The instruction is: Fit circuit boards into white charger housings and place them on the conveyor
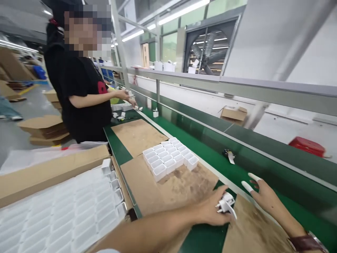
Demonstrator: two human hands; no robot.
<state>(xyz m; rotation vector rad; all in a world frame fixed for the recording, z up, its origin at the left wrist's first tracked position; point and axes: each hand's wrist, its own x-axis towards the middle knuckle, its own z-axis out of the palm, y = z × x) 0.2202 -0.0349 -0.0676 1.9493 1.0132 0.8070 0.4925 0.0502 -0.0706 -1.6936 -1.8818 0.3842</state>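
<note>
Head view, plug (225,202) in left hand (210,210)

The head camera looks forward and down, close in, seemingly tilted.

I register the carton (52,173) left of the surface (201,233). There, a cardboard sheet (189,182) bears the boxes (168,156). The belt (192,140) runs right of them; one part (230,155) lies on it, forward-left of my right hand (264,193).

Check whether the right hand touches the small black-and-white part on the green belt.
Apart: the head view shows green belt between the right hand and the part.
</note>
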